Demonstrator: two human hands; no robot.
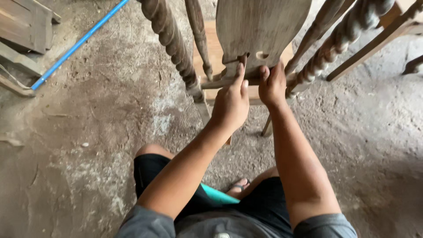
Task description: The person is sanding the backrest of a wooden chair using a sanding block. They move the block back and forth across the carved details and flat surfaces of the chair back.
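Note:
A wooden chair frame stands in front of me, with a flat carved back panel [257, 31] between twisted spindles [172, 44]. My left hand [231, 99] presses its fingers against the lower edge of that panel, where it meets a cross rail [218, 83]. My right hand [272, 84] grips the same lower edge just to the right, below a small cut-out. Both forearms reach forward from my lap. Whether anything small sits between the fingers is hidden.
A blue pipe [79, 43] lies diagonally on the dusty concrete floor at upper left, beside stacked wooden planks [26, 26]. More twisted spindles [339, 42] and a slanted rail [374, 44] stand at right. My knees and a sandalled foot [239, 185] are below.

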